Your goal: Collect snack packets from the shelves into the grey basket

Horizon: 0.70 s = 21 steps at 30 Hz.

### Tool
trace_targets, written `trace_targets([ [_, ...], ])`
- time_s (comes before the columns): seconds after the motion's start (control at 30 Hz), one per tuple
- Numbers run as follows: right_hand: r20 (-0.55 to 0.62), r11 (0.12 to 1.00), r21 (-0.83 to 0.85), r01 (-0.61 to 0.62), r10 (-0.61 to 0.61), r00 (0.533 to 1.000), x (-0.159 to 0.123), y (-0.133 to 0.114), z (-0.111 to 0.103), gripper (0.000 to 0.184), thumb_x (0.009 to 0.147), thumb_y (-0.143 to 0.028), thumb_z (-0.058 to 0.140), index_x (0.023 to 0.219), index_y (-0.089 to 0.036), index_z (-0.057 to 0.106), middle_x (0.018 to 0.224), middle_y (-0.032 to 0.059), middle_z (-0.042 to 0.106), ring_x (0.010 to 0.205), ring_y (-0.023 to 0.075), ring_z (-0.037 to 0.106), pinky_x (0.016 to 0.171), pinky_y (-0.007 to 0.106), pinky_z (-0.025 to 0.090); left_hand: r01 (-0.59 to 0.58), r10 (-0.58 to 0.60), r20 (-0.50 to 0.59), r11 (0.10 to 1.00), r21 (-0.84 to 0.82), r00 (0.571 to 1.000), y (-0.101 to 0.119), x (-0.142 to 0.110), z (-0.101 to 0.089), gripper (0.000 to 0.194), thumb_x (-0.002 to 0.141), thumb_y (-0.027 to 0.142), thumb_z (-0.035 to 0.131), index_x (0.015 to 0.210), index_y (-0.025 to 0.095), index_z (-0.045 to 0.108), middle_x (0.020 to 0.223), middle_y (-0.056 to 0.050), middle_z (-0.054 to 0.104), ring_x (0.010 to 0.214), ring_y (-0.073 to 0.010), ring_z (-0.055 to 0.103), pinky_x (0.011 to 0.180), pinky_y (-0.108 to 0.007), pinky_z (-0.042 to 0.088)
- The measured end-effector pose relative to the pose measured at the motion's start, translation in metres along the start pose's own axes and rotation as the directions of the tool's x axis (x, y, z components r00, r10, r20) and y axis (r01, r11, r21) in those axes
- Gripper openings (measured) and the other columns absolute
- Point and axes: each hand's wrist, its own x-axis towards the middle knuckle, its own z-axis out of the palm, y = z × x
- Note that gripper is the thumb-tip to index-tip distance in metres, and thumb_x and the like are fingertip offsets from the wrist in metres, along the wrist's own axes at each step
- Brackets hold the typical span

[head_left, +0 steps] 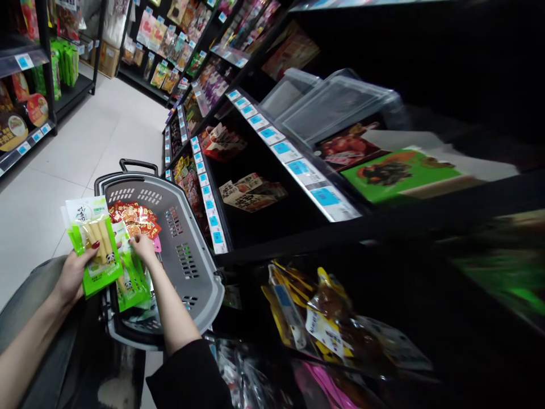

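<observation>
Green packet (133,281) lies in the basket (202,287), long axis roughly along it, running back toward you from your right hand (143,248), fingers pinching its far end. Left hand (75,268) grips matching packets (100,227), farther off.

held in left hand (76,272): green-and-white packets (104,245), one behind another, pale sticks (97,230) visible through the front. pinched near upper edge in right hand (143,248): green packet (135,284), inside grey basket (201,278) with dark handle (138,161). also inside basket, just beyond right hand: red packets (138,216). to the right: dark shelving (272,238) with rows of blue-and-white price tags (281,149), transparent plastic covers (336,108) and green carton (395,173). beyond basket: pale tiled floor (119,125), dark racks (76,94) of packaged goods.
</observation>
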Motion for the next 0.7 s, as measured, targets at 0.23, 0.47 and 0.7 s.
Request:
trace_targets([
  [0.23,0.083,0.994,0.079,0.075,-0.082,0.993,-0.024,0.009,0.004,0.026,0.088,-0.034,0.055,0.104,-0.014,0.059,0.103,0.0052,0.061,0.091,0.0166,0.06,0.08,0.038,0.05,0.045,-0.043,0.036,0.998,-0.033,0.998,0.003,-0.001,-0.001,0.045,0.075,0.019,0.062,0.12,0.013,0.055,0.091,-0.01,0.074,0.093,-0.0287,0.067,0.083,-0.043,0.056],
  [0.47,0.036,0.979,0.203,0.018,-0.026,0.999,-0.012,0.012,0.013,0.026,0.089,-0.036,0.053,0.102,-0.013,0.059,0.098,0.0041,0.062,0.084,0.0147,0.061,0.074,0.034,0.051,0.045,-0.045,0.013,0.999,-0.014,0.999,0.002,0.002,0.001,0.039,0.073,0.019,0.064,0.111,0.011,0.061,0.093,-0.011,0.073,0.092,-0.0294,0.067,0.082,-0.042,0.057],
  [0.7,0.085,0.961,0.272,-0.052,0.03,0.996,-0.024,0.021,0.014,0.024,0.088,-0.034,0.055,0.099,-0.013,0.059,0.095,0.0032,0.061,0.082,0.0142,0.06,0.072,0.032,0.052,0.055,-0.054,0.038,0.998,-0.031,0.998,0.002,0.002,-0.001,0.049,0.072,0.021,0.065,0.12,0.014,0.056,0.094,-0.01,0.073,0.093,-0.0286,0.067,0.081,-0.042,0.057],
])
